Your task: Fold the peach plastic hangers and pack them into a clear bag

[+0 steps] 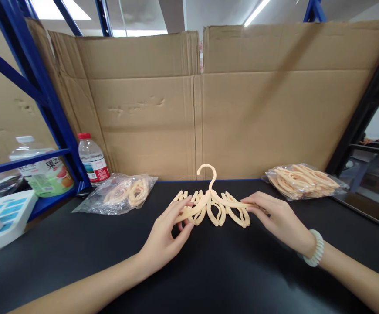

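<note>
Head view: both hands grip peach plastic looped hanger (214,205).

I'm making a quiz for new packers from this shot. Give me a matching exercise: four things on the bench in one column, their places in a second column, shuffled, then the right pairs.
Things
1. folding hanger
2. red-capped bottle
3. fuller bag of hangers
4. bead bracelet

Places
A. on the right wrist
B. far right of the black table
C. between the left hand and right hand
D. by the blue rack post, at left

Pairs: 1-C, 2-D, 3-B, 4-A
</note>
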